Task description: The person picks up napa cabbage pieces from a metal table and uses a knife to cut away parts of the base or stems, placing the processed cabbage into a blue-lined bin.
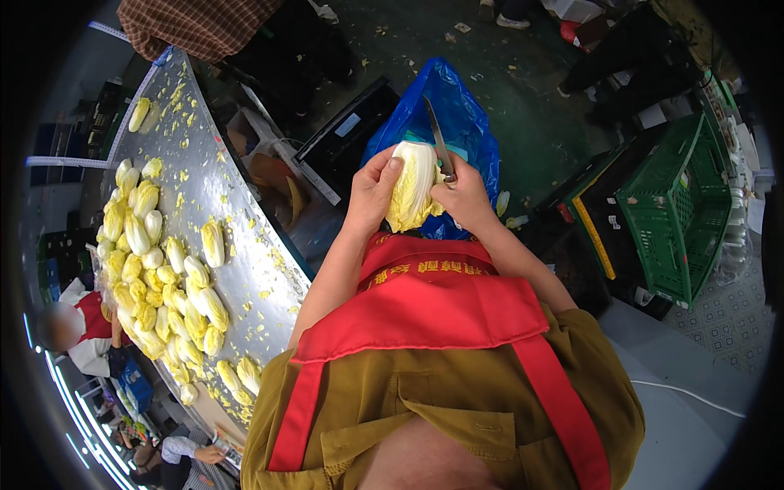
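A pale napa cabbage (411, 187) with yellow leaf tips is held up in front of the red apron (422, 312). My left hand (375, 191) grips its left side, the thumb lying on the leaves. On the other side, my right hand (463, 193) holds a knife (437, 133) by its handle, the blade pointing up and away from me. The right thumb and fingers also touch the cabbage's edge. Below and beyond both hands gapes a blue plastic bag (392, 131); its contents are mostly hidden.
To the left, a metal table (245, 245) bears a heap of napa cabbages (150, 275) and leaf scraps. A black crate (349, 138) stands left of the bag. Stacked green crates (667, 208) are at right. Several other people are around, one in a checked garment (196, 24) at the table's far end.
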Available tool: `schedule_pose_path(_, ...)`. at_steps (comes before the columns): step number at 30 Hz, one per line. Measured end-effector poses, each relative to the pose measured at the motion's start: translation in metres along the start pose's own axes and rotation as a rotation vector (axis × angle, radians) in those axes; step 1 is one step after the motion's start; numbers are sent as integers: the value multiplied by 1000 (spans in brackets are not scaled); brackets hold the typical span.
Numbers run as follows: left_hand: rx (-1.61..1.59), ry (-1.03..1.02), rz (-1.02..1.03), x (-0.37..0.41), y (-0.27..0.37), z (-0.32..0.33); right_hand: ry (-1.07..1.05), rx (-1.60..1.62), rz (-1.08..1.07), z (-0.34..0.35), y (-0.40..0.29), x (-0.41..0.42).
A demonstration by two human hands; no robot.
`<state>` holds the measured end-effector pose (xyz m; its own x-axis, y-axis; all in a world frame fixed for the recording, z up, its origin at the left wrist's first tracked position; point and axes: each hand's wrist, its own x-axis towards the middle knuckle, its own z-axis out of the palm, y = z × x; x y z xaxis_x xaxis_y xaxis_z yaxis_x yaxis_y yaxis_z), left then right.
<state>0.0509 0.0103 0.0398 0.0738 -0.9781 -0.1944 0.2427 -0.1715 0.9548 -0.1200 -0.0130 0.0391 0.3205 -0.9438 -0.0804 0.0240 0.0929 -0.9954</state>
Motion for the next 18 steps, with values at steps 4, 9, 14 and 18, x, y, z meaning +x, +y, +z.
schedule_pose_path(4,-114,-21,-54,-2,-4,0,46,19,-21,-1,7,4)
schedule_pose_path(9,357,-109,-21,5,-2,-4,113,-8,52,-6,13,6)
schedule_pose_path(14,659,-129,191,-2,7,7,152,-166,-48,-5,5,4)
schedule_pose_path(18,103,-99,-68,-4,6,2,178,-475,-66,-22,17,12)
